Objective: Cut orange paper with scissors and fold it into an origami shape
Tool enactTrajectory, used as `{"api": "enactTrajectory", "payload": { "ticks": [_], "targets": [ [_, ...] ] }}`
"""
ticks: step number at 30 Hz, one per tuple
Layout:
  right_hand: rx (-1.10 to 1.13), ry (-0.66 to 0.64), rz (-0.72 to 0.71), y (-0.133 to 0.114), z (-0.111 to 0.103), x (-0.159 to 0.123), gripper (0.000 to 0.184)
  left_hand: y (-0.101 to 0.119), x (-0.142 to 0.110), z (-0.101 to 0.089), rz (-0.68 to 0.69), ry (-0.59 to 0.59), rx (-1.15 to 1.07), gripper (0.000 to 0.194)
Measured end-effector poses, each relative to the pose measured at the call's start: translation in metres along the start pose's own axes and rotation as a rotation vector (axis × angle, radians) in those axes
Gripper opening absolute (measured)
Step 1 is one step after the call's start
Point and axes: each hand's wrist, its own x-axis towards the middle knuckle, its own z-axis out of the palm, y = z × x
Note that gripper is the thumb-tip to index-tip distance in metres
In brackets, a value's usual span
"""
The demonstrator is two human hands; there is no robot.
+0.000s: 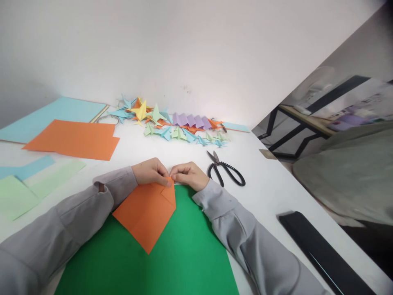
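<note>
As the left hand [150,171] pinches orange paper [147,217] at its one-o'clock corner, right hand [190,175] likewise, green sheet [187,250] beneath, scissors [217,163] at two o'clock.

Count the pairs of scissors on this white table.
1: the black-handled scissors, lying just to the right of the right hand. Others could be hidden from view.

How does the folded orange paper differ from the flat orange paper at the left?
The folded orange paper shows fold lines; the flat orange paper shows none. The folded orange paper is pinched by the left hand over the green sheet; the flat orange paper lies untouched. The folded orange paper looks smaller than the flat orange paper. Both share the colour.
</note>
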Motion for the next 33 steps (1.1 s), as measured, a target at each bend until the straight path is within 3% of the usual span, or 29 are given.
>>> {"api": "enactTrajectory", "payload": {
  "ticks": [11, 21, 33],
  "targets": [
    [0.039, -0.037, -0.016, 0.002, -0.006, 0.001, 0.015, 0.006, -0.003, 0.001, -0.112, 0.010, -0.129, 0.017],
    [0.121, 0.003, -0.008, 0.005, -0.003, 0.002, 0.018, 0.003, -0.003, 0.002, -0.082, 0.011, -0.155, 0.020],
    [0.100, 0.034, 0.017, 0.011, -0.002, 0.001, 0.019, 0.001, -0.001, 0.003, -0.078, 0.207, -0.332, 0.022]
  ]
}}
